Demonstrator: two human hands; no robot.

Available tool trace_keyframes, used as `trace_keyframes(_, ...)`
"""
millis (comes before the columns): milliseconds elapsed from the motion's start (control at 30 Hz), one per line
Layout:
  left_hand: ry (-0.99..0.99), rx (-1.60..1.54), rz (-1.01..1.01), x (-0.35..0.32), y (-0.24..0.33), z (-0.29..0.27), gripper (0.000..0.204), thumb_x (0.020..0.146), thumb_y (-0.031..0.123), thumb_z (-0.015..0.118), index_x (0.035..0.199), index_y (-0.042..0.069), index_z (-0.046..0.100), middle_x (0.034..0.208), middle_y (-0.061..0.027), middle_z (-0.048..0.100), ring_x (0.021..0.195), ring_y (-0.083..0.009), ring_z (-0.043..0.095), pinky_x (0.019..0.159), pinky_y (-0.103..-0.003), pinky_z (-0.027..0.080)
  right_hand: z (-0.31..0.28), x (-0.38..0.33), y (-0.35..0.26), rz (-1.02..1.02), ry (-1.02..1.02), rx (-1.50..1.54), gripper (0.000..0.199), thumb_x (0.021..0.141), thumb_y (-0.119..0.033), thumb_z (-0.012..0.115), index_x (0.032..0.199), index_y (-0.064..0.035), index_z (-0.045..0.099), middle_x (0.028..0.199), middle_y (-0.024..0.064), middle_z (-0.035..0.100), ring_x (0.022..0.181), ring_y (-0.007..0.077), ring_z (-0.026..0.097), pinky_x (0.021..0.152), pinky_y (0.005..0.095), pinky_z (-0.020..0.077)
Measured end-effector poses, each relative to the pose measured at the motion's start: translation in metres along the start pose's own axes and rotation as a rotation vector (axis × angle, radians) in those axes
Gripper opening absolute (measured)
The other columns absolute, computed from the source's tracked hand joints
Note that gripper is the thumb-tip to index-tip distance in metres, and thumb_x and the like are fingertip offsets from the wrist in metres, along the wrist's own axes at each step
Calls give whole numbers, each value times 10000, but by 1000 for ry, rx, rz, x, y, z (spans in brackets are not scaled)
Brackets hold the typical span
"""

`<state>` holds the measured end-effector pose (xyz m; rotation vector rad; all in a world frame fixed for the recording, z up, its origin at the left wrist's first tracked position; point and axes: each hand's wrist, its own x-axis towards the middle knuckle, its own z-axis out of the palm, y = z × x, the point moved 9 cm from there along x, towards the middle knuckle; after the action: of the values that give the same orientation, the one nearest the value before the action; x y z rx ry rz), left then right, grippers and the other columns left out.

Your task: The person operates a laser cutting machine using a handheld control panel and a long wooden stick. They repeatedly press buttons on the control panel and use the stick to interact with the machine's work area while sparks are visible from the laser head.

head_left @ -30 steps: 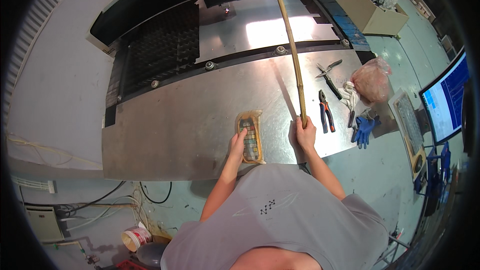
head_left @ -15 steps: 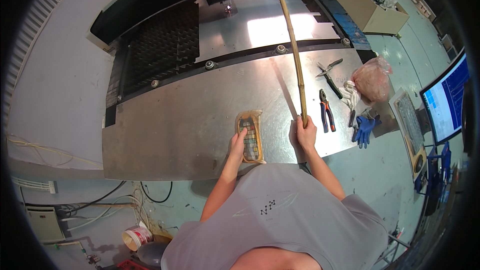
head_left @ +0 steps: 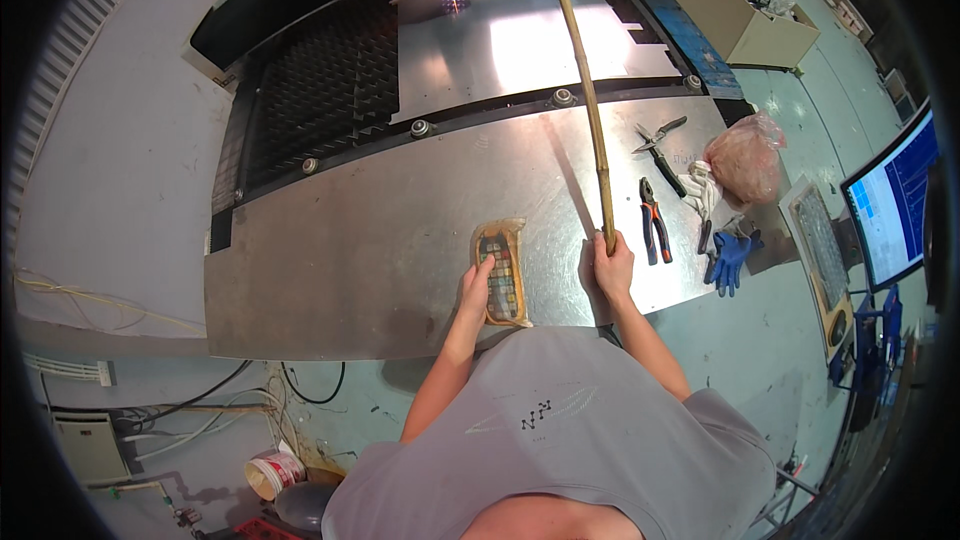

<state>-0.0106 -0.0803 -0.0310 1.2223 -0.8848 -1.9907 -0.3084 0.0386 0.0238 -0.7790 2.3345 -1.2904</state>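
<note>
The bench point(head_left: 340, 270) is smooth metal, scuffed and softly shiny. The stick point(head_left: 590, 112) looks like knotty bamboo. A creased, glossy plastic wrapper point(head_left: 512, 230) covers the handset point(head_left: 502, 285). Thin, shiny, crumpled plastic forms the bag point(head_left: 746, 162) at the bench's right edge.
</note>
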Motion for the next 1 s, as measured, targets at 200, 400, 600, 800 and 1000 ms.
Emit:
trace_keyframes(200,-3,-5,-1,0,0,0,375,1089,343,622,1268,21,689,1127,-21,728,992,-109,658,901,-284,521,2,0,3,7,2,17,363,1032,-351,668,1085,6,698,714,179,676,639,329,678,651,454,525)
trace_keyframes(400,2,9,-5,0,0,-1,384,1088,348,621,1272,18,688,1124,-22,729,990,-111,662,897,-286,522,3,2,6,16,-3,15,356,1030,-347,668,1080,4,698,719,184,680,647,336,682,657,456,524)
trace_keyframes(600,-10,3,-9,1,-1,0,391,1087,351,620,1285,20,687,1135,-20,725,1001,-112,661,907,-293,520,2,1,3,-6,-6,12,351,1031,-349,667,1083,-3,700,724,184,684,655,338,687,661,459,526)
trace_keyframes(800,-10,12,-8,2,-2,0,400,1085,356,624,1288,17,683,1147,-28,723,1016,-116,657,922,-296,515,1,1,1,9,-8,0,358,1034,-356,663,1089,-4,701,747,189,699,679,344,703,676,460,533)
trace_keyframes(1000,-7,10,-14,4,-4,-2,408,1079,361,634,1284,11,681,1141,-33,724,1014,-117,658,922,-294,514,0,1,-1,-5,2,0,364,1033,-357,663,1083,2,700,751,198,699,682,347,705,679,461,535)
